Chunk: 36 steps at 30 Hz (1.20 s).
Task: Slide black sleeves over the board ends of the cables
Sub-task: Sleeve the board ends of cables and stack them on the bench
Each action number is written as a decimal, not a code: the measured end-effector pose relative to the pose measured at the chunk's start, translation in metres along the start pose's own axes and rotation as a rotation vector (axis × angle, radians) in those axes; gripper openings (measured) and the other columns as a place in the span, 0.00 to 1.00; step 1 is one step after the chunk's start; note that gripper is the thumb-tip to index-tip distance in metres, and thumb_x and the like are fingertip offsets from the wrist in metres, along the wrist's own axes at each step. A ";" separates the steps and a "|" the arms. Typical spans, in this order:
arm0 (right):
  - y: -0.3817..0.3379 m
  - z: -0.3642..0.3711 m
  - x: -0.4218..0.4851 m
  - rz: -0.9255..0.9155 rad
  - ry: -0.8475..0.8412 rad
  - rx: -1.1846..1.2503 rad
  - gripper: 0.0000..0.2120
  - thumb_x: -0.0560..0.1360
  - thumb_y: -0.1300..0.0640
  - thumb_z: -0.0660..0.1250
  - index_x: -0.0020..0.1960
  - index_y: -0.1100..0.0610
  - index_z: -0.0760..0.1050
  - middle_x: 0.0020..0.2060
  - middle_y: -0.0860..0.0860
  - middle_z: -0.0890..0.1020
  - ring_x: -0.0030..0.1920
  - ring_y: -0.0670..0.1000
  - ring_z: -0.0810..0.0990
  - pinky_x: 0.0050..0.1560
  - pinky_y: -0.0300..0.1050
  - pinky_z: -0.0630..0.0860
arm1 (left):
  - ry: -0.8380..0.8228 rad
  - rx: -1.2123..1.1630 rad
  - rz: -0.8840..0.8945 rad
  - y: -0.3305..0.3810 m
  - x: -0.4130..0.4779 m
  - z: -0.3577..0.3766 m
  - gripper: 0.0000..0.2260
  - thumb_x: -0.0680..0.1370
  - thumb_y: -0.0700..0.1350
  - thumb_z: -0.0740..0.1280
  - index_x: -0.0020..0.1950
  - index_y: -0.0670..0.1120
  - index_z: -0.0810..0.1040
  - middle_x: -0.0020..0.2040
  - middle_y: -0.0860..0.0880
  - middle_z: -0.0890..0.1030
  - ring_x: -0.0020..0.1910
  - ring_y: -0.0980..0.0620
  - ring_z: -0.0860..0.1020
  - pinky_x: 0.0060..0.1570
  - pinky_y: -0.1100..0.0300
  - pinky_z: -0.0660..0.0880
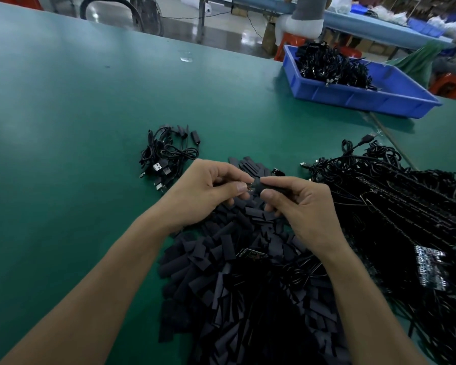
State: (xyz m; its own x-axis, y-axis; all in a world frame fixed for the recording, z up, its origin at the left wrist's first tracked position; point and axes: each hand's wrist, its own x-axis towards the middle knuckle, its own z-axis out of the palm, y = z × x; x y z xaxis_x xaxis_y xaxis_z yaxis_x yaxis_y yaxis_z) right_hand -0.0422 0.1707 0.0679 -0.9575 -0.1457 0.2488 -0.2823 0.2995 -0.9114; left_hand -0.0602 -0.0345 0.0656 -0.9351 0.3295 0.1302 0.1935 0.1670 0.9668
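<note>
Fingers [241, 187] of the left hand [203, 191] pinch a cable's board end [250, 187]; the right hand [303, 209] pinches a black sleeve [259, 184] whose mouth meets it, above the sleeve pile [234, 285] at the near edge of the tabletop [77, 154]. A board corner could snag the flat mouth, buckling the sleeve. Farther right, the tangled cables [395, 206] could drag on this one and tug it loose.

Site: factory assembly workshop. Long green bench [63, 101] carries bulk stock: a heap of sleeves [234, 299], piled cables [392, 206], a blue bin [366, 98] full of more. Behind it, a second bench [366, 25] with further bins [424, 28], orange stools [281, 52] beside, glossy floor [221, 30] between the rows.
</note>
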 end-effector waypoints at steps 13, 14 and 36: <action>0.005 0.004 -0.004 -0.033 0.047 -0.038 0.10 0.75 0.61 0.73 0.51 0.47 0.83 0.33 0.47 0.85 0.33 0.46 0.83 0.37 0.35 0.77 | 0.112 0.171 -0.105 -0.015 0.003 0.003 0.12 0.73 0.57 0.74 0.37 0.51 0.82 0.32 0.52 0.84 0.28 0.58 0.80 0.32 0.69 0.73; 0.005 0.004 -0.004 -0.032 0.050 -0.037 0.10 0.75 0.61 0.73 0.51 0.47 0.83 0.33 0.47 0.85 0.33 0.46 0.83 0.36 0.35 0.77 | 0.108 0.172 -0.093 -0.014 0.003 0.003 0.11 0.74 0.56 0.74 0.36 0.52 0.82 0.31 0.52 0.84 0.28 0.59 0.78 0.31 0.70 0.72; 0.009 0.006 -0.007 -0.062 0.077 0.030 0.06 0.76 0.62 0.72 0.51 0.55 0.83 0.34 0.49 0.85 0.33 0.47 0.84 0.36 0.38 0.79 | -0.043 0.046 -0.133 -0.004 0.001 0.005 0.14 0.82 0.46 0.66 0.38 0.50 0.84 0.30 0.54 0.80 0.31 0.59 0.75 0.34 0.70 0.70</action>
State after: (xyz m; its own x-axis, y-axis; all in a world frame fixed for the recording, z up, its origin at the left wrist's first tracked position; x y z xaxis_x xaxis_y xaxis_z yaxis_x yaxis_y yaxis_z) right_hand -0.0373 0.1686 0.0560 -0.9402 -0.0896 0.3286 -0.3405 0.2634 -0.9026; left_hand -0.0601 -0.0301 0.0611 -0.9401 0.3407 -0.0093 0.0825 0.2539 0.9637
